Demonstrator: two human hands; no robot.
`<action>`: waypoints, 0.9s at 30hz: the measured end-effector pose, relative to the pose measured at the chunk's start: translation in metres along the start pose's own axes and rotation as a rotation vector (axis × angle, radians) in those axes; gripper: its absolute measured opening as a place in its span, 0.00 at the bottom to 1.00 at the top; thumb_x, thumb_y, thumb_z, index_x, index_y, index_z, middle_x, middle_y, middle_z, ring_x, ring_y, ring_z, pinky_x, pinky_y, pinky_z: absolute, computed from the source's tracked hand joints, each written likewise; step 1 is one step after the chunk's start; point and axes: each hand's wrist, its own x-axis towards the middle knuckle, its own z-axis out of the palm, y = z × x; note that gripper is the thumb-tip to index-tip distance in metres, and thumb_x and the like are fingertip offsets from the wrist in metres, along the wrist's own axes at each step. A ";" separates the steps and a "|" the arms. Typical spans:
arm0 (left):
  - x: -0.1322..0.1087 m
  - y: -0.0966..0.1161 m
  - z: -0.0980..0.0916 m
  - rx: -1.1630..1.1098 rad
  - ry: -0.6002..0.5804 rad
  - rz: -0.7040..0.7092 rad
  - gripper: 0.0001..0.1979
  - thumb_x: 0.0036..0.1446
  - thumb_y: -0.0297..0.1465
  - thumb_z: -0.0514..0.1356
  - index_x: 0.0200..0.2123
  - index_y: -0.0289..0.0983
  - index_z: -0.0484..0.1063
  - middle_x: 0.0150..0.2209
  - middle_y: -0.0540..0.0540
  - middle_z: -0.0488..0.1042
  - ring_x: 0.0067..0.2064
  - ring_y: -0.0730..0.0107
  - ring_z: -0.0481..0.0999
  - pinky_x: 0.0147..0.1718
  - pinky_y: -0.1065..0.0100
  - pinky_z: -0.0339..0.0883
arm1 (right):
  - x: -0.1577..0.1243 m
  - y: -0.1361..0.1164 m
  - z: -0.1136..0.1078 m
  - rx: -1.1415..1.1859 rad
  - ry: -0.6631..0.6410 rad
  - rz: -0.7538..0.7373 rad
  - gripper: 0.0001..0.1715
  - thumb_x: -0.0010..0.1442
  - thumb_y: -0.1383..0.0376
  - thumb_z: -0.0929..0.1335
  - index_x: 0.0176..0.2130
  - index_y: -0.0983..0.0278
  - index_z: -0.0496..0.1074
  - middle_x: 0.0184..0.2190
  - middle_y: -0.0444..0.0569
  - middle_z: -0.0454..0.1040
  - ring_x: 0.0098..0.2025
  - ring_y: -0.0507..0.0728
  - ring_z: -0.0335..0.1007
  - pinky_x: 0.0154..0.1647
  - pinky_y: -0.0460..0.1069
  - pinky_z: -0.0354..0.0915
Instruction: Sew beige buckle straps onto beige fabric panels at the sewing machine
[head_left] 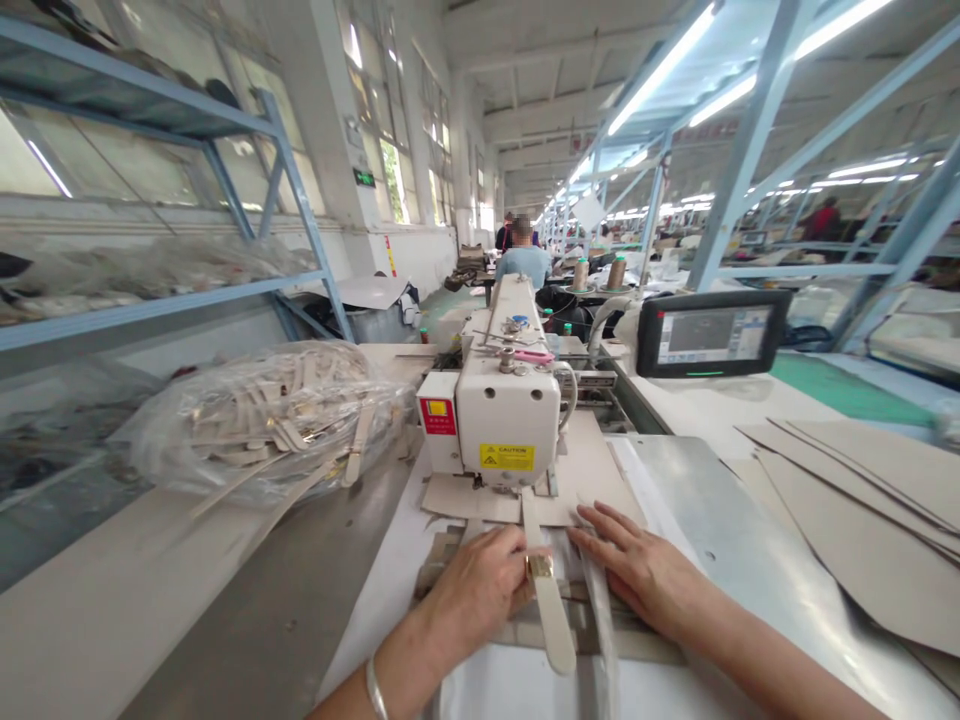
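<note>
A white industrial sewing machine [508,420] stands on the table in front of me. A beige strap [550,610] with a gold buckle lies under its head and runs toward me. My left hand [480,590] is curled with its fingers pinched on the strap at the buckle. My right hand [637,565] lies flat, fingers spread, on the beige panel [600,480] just right of the strap. A silver bangle sits on my left wrist.
A clear plastic bag of beige straps [270,420] lies at the left. Large beige cut panels [862,500] are stacked at the right. A control screen [712,335] stands behind them. Blue shelving [150,300] lines the left wall. A person in blue [523,262] sits farther down the line.
</note>
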 end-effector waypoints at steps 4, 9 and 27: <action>-0.024 0.021 -0.005 -0.009 0.027 0.135 0.10 0.72 0.36 0.53 0.46 0.41 0.73 0.33 0.49 0.71 0.36 0.64 0.73 0.35 0.67 0.66 | -0.010 -0.014 -0.001 0.039 0.052 -0.075 0.31 0.60 0.76 0.61 0.61 0.66 0.71 0.64 0.60 0.67 0.69 0.67 0.57 0.64 0.61 0.65; -0.060 0.038 0.006 0.101 -0.017 0.226 0.07 0.66 0.33 0.60 0.46 0.38 0.71 0.31 0.48 0.72 0.34 0.62 0.72 0.35 0.63 0.66 | -0.036 -0.039 -0.002 0.021 0.062 -0.153 0.35 0.59 0.77 0.60 0.63 0.65 0.69 0.66 0.56 0.65 0.69 0.66 0.56 0.63 0.60 0.66; -0.067 0.002 0.032 -0.068 0.262 0.051 0.36 0.51 0.18 0.52 0.59 0.54 0.71 0.54 0.53 0.79 0.51 0.64 0.80 0.51 0.66 0.76 | -0.046 -0.083 -0.028 0.209 -0.003 -0.141 0.29 0.65 0.69 0.64 0.64 0.62 0.65 0.64 0.57 0.68 0.67 0.62 0.61 0.66 0.55 0.62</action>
